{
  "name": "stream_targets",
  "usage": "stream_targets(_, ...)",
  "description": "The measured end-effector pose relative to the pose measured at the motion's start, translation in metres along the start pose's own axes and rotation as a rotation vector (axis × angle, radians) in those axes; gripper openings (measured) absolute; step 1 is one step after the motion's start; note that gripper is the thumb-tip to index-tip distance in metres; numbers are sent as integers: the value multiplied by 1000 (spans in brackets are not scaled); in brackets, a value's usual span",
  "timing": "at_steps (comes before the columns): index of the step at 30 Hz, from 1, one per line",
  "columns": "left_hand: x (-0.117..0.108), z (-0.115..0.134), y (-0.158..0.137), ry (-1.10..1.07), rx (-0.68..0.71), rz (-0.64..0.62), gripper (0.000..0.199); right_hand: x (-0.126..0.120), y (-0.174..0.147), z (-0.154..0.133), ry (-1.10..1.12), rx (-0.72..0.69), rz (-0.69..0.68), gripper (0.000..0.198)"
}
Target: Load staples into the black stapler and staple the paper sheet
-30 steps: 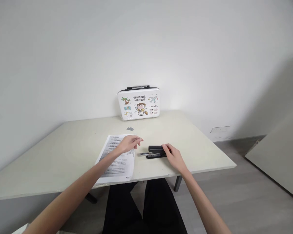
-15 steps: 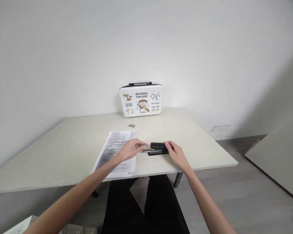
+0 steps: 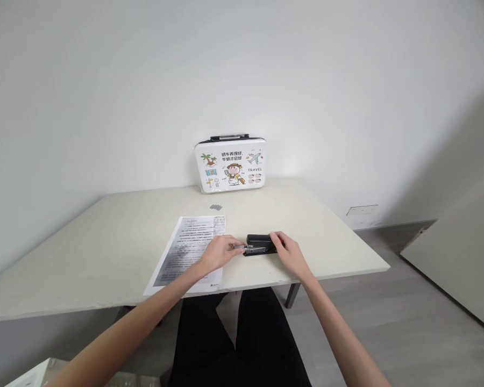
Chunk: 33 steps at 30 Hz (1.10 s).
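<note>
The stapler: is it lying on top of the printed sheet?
No, the stapler is on the table, to the right of the sheet, with the right hand holding its right end.

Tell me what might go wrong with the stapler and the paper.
The left hand is at the metal end of the stapler, so a finger might get pinched if it snaps shut. The paper lies near the front edge of the table, partly beneath the left arm, so a brush could nudge it over.
</note>
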<state>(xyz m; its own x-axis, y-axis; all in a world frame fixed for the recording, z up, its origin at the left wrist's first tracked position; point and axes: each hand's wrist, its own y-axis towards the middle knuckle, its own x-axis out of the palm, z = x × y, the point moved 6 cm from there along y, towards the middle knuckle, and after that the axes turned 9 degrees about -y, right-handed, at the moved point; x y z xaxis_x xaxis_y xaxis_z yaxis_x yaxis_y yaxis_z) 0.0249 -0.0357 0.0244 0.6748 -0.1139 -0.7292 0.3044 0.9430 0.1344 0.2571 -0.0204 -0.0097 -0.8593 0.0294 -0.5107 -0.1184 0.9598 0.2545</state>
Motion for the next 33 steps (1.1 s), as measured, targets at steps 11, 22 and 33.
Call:
stream_targets(11, -3, -6, -7, 5, -20, 13, 30, -1, 0, 0, 3, 2, 7, 58)
stream_targets(22, -13, -14, -47, 35, 38, 69, 35, 0, 0, 3, 14, 14, -14, 56)
stream_targets(33, 20, 4, -35, -66, 89, 109, 30, 7, 0, -7, 0, -183, -82, 37)
